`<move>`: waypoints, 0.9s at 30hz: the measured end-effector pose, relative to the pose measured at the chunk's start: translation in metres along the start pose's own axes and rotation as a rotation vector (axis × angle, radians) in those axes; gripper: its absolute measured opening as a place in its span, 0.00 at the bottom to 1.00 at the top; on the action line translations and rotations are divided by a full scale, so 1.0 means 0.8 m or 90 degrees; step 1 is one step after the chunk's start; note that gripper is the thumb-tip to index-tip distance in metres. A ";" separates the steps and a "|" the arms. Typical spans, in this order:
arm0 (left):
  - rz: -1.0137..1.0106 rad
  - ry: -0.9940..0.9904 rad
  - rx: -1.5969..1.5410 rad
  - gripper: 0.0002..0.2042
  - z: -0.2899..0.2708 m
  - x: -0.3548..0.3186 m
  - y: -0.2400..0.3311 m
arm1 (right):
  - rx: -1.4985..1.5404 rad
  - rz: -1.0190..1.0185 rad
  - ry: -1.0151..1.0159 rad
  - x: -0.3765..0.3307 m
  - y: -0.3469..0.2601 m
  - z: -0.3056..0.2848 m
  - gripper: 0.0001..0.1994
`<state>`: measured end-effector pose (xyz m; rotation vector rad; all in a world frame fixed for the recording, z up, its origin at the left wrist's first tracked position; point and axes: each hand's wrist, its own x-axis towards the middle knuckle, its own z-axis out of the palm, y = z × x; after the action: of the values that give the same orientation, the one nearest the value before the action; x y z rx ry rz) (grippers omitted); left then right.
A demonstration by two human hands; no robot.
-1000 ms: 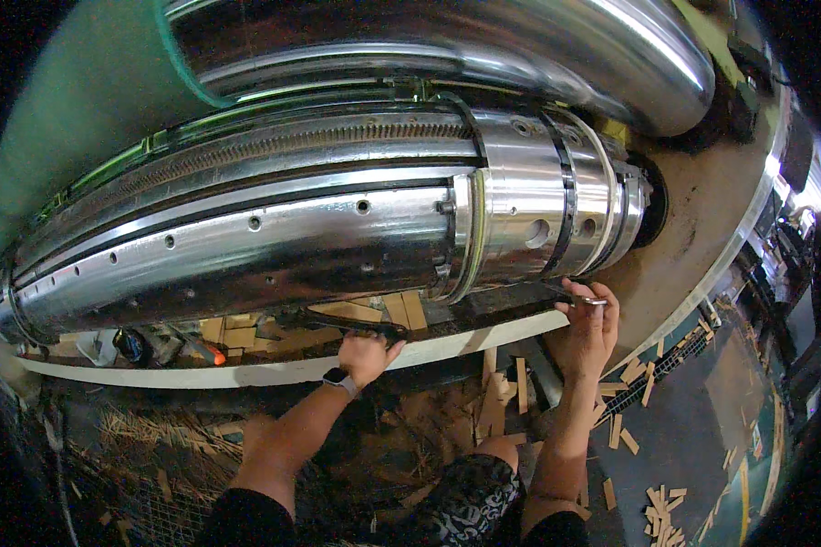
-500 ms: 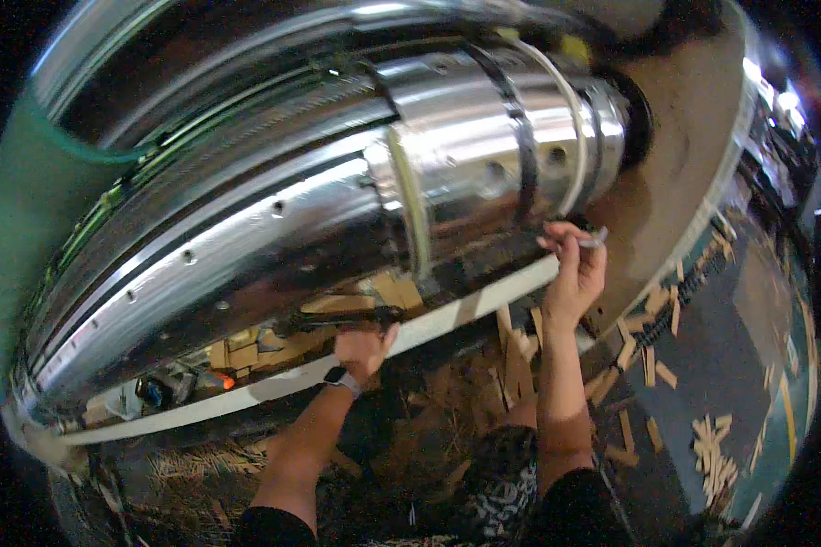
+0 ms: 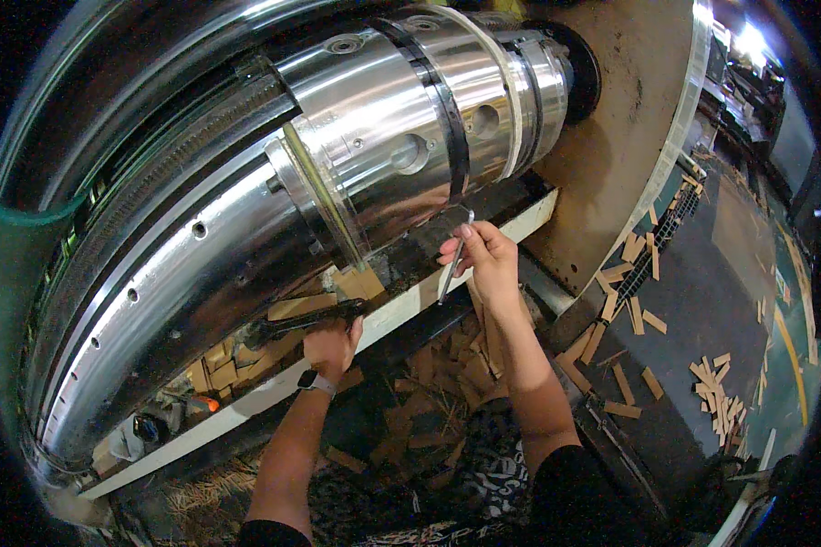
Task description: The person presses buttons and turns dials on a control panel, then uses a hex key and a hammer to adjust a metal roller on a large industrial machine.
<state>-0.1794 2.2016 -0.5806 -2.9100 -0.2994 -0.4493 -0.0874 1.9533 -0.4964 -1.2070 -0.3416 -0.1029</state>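
Observation:
My right hand (image 3: 489,260) is closed on a slim silver hex key (image 3: 454,264), held slantwise with its upper end near the underside of a large polished metal roller (image 3: 388,100). Round holes, a black band (image 3: 447,118) and a white band (image 3: 513,100) mark the roller's narrower end. My left hand (image 3: 328,348), with a watch (image 3: 308,379) at its wrist, rests curled at the inner edge of a long white beam (image 3: 388,321). Against its fingers lies a dark, bar-shaped object (image 3: 296,322); the fingertips are hidden, so whether they grip it is unclear.
Cardboard pieces (image 3: 223,369) lie behind the beam, with an orange-tipped item (image 3: 206,402) and a grey bundle (image 3: 129,439) farther left. Beige machine wall (image 3: 602,182) closes the roller's right end. Cardboard strips (image 3: 716,401) litter the floor at right.
My right hand has come left and away from the machine wall, turning the hex key from nearly level to steeply slanted. My left hand keeps its place at the beam while the view shifts.

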 end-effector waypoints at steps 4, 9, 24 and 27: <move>0.007 0.127 -0.012 0.22 0.024 -0.003 -0.005 | 0.034 0.018 -0.007 0.007 0.003 0.007 0.10; 0.045 0.218 -0.027 0.25 0.035 0.001 -0.007 | 0.089 0.052 0.005 0.008 -0.010 0.016 0.13; 0.016 0.130 0.047 0.22 0.016 -0.003 -0.001 | 0.196 0.119 0.023 0.012 -0.008 0.026 0.17; 0.066 0.245 -0.014 0.22 0.025 0.000 -0.005 | 0.290 0.125 0.016 0.014 -0.005 0.032 0.17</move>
<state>-0.1747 2.2096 -0.5984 -2.7611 -0.0866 -0.9766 -0.0833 1.9767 -0.4816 -0.7806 -0.2068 0.1260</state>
